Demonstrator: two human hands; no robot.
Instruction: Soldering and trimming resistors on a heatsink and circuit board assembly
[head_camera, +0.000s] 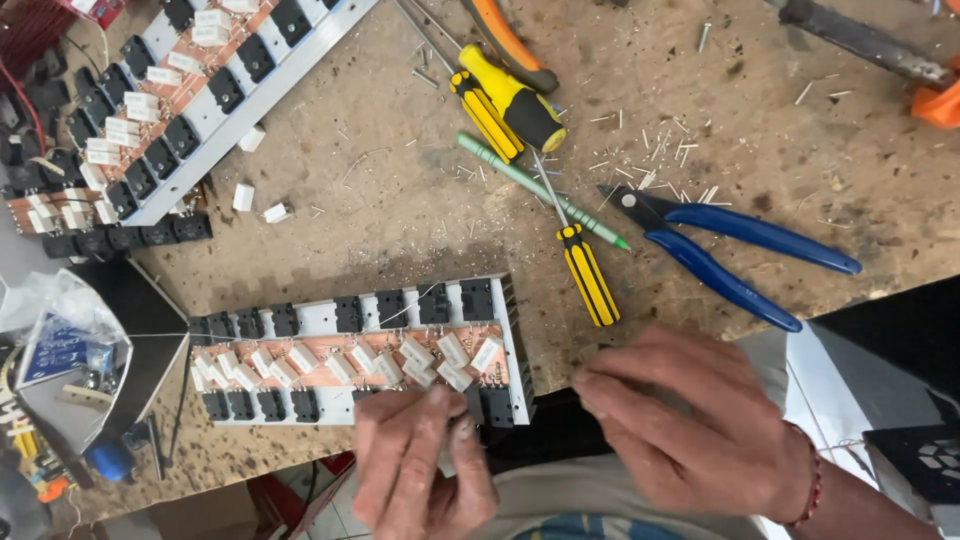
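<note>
Resting beside both hands (560, 440), a clear bag (65, 330) holds a blue label (55, 350).

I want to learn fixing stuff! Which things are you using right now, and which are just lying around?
In use:
left hand and right hand
near circuit board, which the left hand touches

Lying about:
blue pliers
yellow screwdrivers
green pen-like tool
second circuit board
plastic bag

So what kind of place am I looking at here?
Probably an electronics repair or assembly bench. A long copper circuit board with black components and white resistors lies on the scuffed wooden table, beside blue-handled cutters, yellow-and-black screwdrivers and scattered snipped wire leads.
</note>
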